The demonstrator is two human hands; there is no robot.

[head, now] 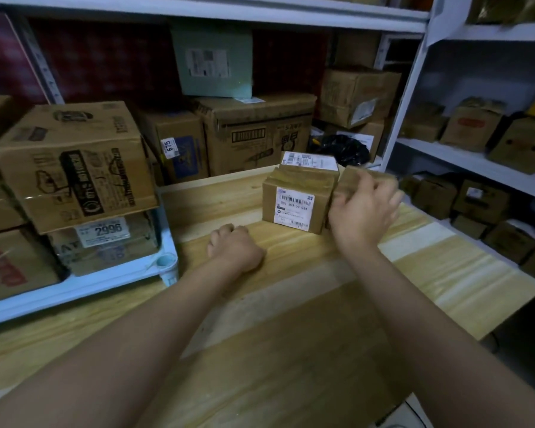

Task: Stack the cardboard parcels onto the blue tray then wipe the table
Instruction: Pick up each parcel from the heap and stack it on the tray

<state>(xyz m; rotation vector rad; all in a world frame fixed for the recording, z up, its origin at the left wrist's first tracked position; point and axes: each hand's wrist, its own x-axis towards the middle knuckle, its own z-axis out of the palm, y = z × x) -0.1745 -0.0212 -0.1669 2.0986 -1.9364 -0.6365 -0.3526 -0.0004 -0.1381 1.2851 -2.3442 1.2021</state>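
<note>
On the wooden table (291,319) three small cardboard parcels stand close together at the far side. One with a barcode label on its front (294,205) is nearest me, a second with a white label on top (309,162) lies behind it. My right hand (363,211) grips the third, blurred parcel (355,180) just to their right. My left hand (233,248) rests as a fist on the table, holding nothing. The blue tray (105,288) at the left carries stacked large boxes (74,162).
White shelving (414,88) full of cardboard boxes surrounds the table at the back and right. A black bag (343,149) lies behind the parcels. More boxes (464,199) sit on the floor at the right, beyond the table's edge.
</note>
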